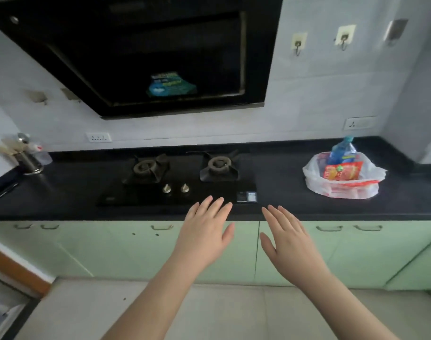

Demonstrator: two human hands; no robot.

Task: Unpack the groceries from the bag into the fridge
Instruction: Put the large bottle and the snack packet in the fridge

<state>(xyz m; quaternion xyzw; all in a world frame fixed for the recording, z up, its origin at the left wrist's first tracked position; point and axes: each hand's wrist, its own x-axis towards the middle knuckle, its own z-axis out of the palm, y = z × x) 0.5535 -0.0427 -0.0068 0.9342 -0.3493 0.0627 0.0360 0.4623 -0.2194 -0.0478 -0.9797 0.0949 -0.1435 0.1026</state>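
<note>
A white plastic grocery bag (315, 179) sits on the black counter at the right. A blue bottle (343, 152) stands up out of it, and a red packet (343, 171) leans in front of the bottle. My left hand (204, 231) and my right hand (286, 238) are held out flat side by side, palms down, in front of the counter's front edge. Both hands are empty with fingers apart. The bag lies well to the right of my right hand. No fridge is in view.
A two-burner gas hob (182, 177) is set into the black counter (62, 192), under a black range hood (160, 57). A steel utensil holder (29, 159) stands at the far left. Green cabinet doors (111, 249) run below the counter. Wall hooks (298, 44) hang at upper right.
</note>
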